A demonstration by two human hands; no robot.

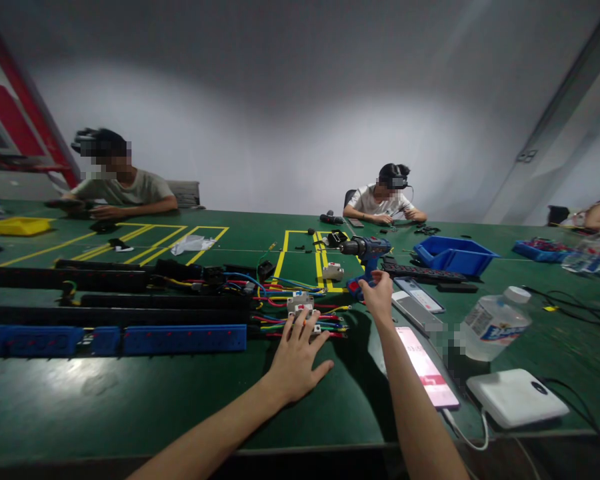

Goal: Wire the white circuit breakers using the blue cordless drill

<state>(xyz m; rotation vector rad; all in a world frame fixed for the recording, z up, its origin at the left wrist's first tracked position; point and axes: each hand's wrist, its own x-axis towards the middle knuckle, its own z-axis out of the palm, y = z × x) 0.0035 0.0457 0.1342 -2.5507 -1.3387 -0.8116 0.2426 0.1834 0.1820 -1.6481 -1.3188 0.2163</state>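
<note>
Drill (364,252) mid-frame: right hand (379,298) open, reaching its base; left hand (296,357) flat, open on breakers (301,308), wiring unfinished.

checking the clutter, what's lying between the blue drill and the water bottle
In the head view, between the blue drill and the water bottle lie two flat dark devices side by side on the green table.
</note>
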